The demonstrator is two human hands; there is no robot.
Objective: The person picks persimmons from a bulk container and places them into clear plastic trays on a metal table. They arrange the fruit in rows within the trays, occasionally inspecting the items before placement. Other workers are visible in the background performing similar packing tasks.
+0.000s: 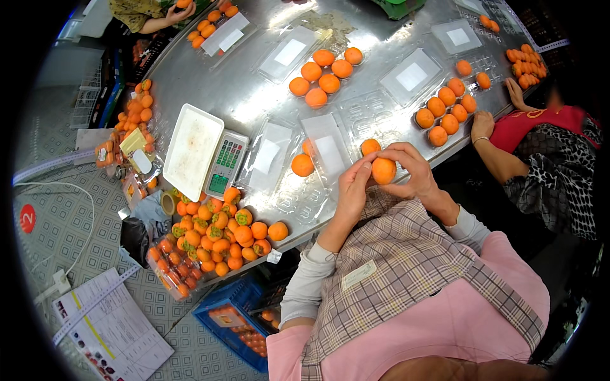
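Observation:
An orange persimmon [383,171] is held between the fingers of my left hand [351,185] and my right hand [413,171], just above the table's near edge. My right fingers curl around its far side, and my left thumb and fingertips meet it from the left. Just beyond my fingers another persimmon [370,146] sits in a clear plastic tray [366,116]. Left of my hands, a second clear tray [305,202] holds a persimmon [302,165] and another partly covered by a clear lid with a white label [329,151].
A digital scale with a white pan [193,150] stands left on the metal table [200,81]. Loose persimmons [221,233] are heaped before it. Filled trays [329,83] lie farther off. A co-worker's hand [482,125] rests at the right edge; another person's hand [181,14] holds fruit far left. Below is a blue crate [228,300].

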